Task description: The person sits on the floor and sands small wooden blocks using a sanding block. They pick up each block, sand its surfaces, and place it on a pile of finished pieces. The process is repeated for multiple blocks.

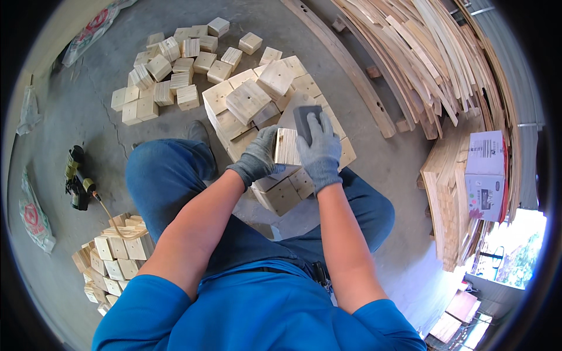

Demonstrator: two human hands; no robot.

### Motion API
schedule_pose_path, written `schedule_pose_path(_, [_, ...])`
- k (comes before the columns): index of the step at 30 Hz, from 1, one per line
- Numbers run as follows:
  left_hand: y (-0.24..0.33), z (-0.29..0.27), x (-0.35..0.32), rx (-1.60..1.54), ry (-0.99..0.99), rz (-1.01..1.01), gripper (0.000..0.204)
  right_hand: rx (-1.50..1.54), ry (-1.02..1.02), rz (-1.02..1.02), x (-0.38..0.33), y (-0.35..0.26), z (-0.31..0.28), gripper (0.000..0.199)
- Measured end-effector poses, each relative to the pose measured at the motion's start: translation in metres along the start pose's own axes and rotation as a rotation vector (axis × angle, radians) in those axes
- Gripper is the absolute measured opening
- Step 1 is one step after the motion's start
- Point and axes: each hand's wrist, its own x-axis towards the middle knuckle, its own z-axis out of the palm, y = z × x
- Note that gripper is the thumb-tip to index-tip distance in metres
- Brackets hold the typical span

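My left hand, in a grey knit glove, is closed around a small wooden block; its striped, layered side faces up. My right hand, gloved the same way, grips a dark grey rectangular sanding block just to the right of the wooden block. I cannot tell whether the two touch. Both hands are over a stack of pale wooden blocks between my knees. On top of that stack, beyond my hands, lie loose blocks, some with small dark holes.
Many loose blocks are scattered on the concrete floor ahead to the left. A piled stack is at lower left, near an air nailer with a hose. Long timber strips and a white carton line the right.
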Motion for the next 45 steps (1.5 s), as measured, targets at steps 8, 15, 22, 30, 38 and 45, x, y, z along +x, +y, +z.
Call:
schedule_pose_path(8, [0.015, -0.011, -0.002, -0.022, -0.018, -0.012, 0.106, -0.010, -0.048, -0.177, -0.124, -0.004, -0.018, 0.072])
schedule_pose_path(15, [0.018, -0.011, -0.003, 0.016, -0.013, -0.039, 0.112, 0.019, -0.063, -0.163, -0.090, -0.005, -0.018, 0.071])
schedule_pose_path(22, [0.005, -0.005, -0.001, -0.032, 0.002, -0.028, 0.110, 0.028, -0.062, 0.001, 0.022, -0.001, -0.002, 0.066])
schedule_pose_path(30, [0.014, -0.009, -0.004, 0.009, -0.006, -0.056, 0.106, 0.026, -0.036, -0.093, -0.045, -0.007, -0.009, 0.069])
schedule_pose_path(38, [0.015, -0.012, -0.003, -0.005, 0.006, -0.020, 0.105, 0.022, -0.060, -0.215, -0.117, -0.004, -0.020, 0.072])
schedule_pose_path(45, [0.018, -0.013, -0.002, -0.001, -0.019, -0.058, 0.108, 0.024, -0.037, -0.157, -0.027, -0.010, -0.003, 0.067])
